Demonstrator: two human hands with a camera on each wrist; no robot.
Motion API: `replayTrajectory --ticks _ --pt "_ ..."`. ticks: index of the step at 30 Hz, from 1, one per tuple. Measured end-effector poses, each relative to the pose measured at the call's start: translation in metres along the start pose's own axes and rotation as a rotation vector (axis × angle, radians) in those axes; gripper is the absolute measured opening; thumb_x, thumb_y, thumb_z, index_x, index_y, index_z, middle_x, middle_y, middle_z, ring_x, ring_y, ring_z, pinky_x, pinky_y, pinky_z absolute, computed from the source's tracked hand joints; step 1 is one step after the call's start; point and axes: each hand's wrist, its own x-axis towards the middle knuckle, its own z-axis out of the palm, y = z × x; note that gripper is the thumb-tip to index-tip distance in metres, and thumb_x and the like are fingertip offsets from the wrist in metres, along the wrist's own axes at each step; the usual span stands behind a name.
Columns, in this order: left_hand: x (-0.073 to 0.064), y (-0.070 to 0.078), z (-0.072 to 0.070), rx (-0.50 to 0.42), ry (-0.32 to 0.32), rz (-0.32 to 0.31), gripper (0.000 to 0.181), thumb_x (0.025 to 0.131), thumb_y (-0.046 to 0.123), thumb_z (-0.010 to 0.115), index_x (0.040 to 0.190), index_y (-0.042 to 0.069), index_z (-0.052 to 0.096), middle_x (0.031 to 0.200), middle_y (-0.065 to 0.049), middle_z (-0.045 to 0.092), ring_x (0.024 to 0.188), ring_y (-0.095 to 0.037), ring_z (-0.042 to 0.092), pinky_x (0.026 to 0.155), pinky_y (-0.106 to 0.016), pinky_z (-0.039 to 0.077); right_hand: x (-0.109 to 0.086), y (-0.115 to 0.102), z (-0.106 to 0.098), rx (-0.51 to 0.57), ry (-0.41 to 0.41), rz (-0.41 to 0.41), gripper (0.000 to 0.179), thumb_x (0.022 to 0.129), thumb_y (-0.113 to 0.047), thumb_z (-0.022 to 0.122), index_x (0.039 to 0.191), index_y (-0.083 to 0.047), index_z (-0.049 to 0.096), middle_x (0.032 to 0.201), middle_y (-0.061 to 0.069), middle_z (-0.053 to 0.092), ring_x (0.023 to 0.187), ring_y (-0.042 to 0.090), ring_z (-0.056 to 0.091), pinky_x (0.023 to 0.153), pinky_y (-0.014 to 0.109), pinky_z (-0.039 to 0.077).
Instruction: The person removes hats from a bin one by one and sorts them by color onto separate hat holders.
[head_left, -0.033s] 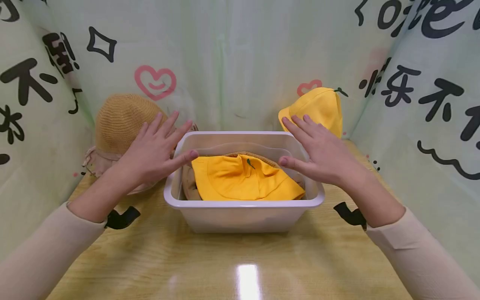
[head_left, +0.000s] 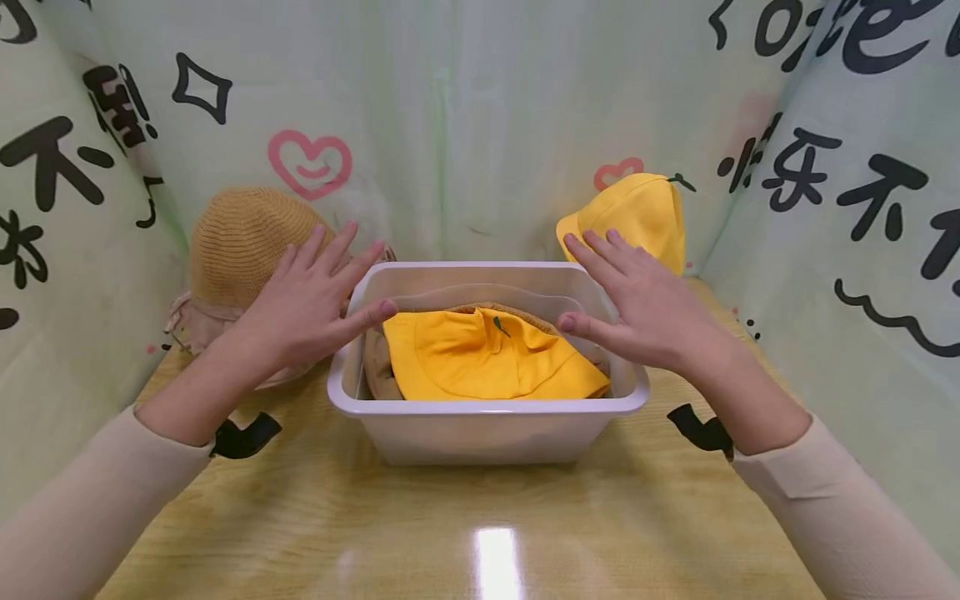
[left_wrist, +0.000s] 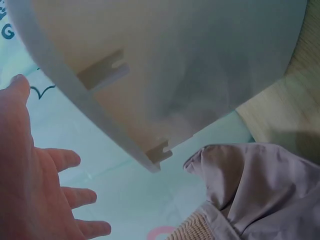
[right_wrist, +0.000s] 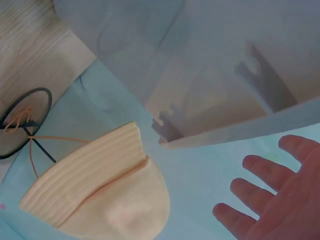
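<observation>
A white plastic bin [head_left: 480, 437] stands on the wooden table. In it lies a folded yellow hat [head_left: 487, 362] with a small green leaf, on top of a brown hat [head_left: 381, 367]. My left hand [head_left: 307, 304], fingers spread, is at the bin's left rim and holds nothing. At the right rim my right hand [head_left: 637, 304] is likewise spread, with nothing in it. Both wrist views show straight fingers beside the bin's outer wall [left_wrist: 210, 60]. Behind the right hand sits another yellow hat [head_left: 630, 212].
Back left, a tan knitted hat [head_left: 247, 242] rests on pale pink fabric [head_left: 198, 321]. In the right wrist view a dark loop with orange cord [right_wrist: 27, 122] lies by the yellow hat. A printed curtain [head_left: 480, 125] encloses the table [head_left: 375, 533] at back and sides.
</observation>
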Motion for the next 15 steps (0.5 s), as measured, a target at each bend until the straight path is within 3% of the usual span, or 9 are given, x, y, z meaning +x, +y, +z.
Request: replayTrajectory --ticks 4,10,15 --pt "-0.004 0.0 0.002 -0.021 0.021 0.028 0.08 0.096 0.071 0.034 0.161 0.031 0.009 0.168 -0.009 0.001 0.151 -0.047 0.0 0.116 -0.07 0.008 -0.001 -0.001 -0.001 0.006 0.004 -0.001 0.089 0.091 -0.068 0.053 0.161 -0.032 0.011 0.166 0.006 0.02 0.153 0.035 0.013 0.118 0.06 0.019" --pt "-0.023 0.004 0.012 -0.06 0.049 0.095 0.078 0.099 0.066 0.036 0.161 0.028 0.008 0.168 -0.008 0.004 0.152 -0.043 0.003 0.116 -0.068 0.013 -0.003 -0.001 0.002 0.028 0.031 -0.023 0.089 0.09 -0.066 0.057 0.161 -0.032 0.015 0.165 0.005 0.022 0.153 0.033 0.014 0.118 0.059 0.02" --pt "-0.037 0.014 0.021 -0.026 0.084 0.177 0.083 0.097 0.065 0.044 0.162 0.025 0.01 0.169 -0.004 0.002 0.153 -0.04 0.004 0.116 -0.068 0.017 -0.002 -0.001 0.002 0.034 0.053 -0.039 0.088 0.089 -0.064 0.061 0.16 -0.032 0.02 0.164 0.005 0.026 0.153 0.032 0.017 0.117 0.061 0.024"
